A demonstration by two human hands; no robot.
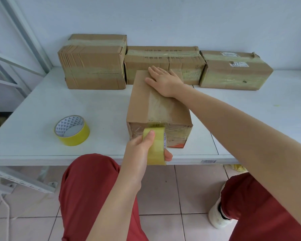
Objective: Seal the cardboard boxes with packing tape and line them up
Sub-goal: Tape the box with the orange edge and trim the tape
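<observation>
The box [142,105] sits near the desk's [42,105] front edge. The right hand [163,80] lies spread flat on its top, and the left hand [137,150] grips the tape roll [155,153] at its near face. A hard downward pull could drag the box over the edge or wrinkle the strip. Three sealed boxes [163,65] block the back; the right side looks open, while a spare roll [71,130] lies to the left.

Left hand [145,147] curled in a grip, right hand [164,81] flat, arm outstretched
</observation>
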